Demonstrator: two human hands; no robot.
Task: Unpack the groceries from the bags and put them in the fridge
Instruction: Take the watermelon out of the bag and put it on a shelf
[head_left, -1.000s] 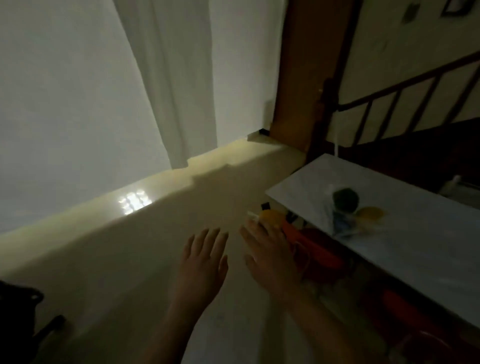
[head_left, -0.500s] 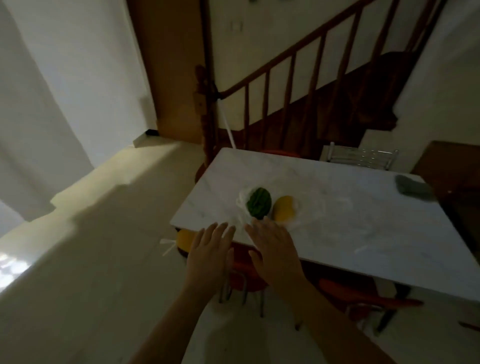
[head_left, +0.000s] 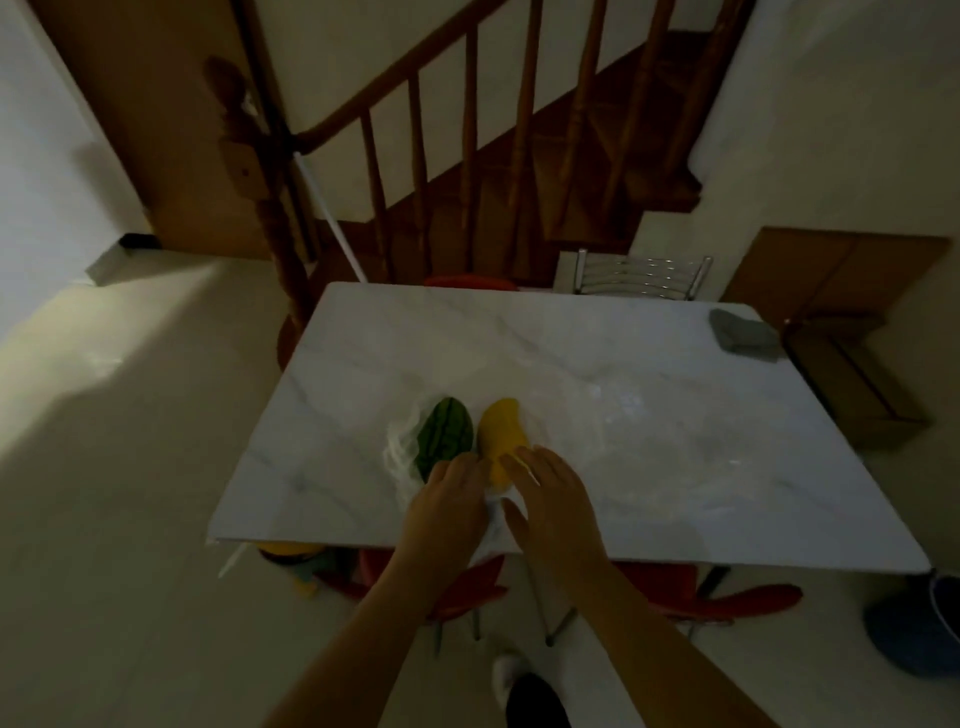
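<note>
1. I am near the start of the job. No fridge shows anywhere in the frame, and I think nothing has gone into one yet.
2. The clear bag (head_left: 402, 457) lies on the white table (head_left: 649, 415), near the middle of the frame, close to the table's near edge.
3. A green fruit (head_left: 444, 434) with dark stripes and a yellow fruit (head_left: 501, 436) lie side by side, touching. They seem to sit in or on the bag. The thin plastic is hard to see in this dim light.
4. My left hand (head_left: 447, 499) is at the bag, at the near end of the green fruit. Its fingers bend down over the plastic. I cannot tell if they really grip it.
5. My right hand (head_left: 553, 499) lies over the near end of the yellow fruit. The fingers look fairly straight. I think it only touches and does not hold yet.
6. More crinkled plastic (head_left: 618, 415) lies to the right of the fruits. I cannot tell if anything is in it.
7. A gray cloth (head_left: 745, 338) sits at the table's far right corner.
8. Left to do: take both fruits out, find the fridge, and put them in.
</note>
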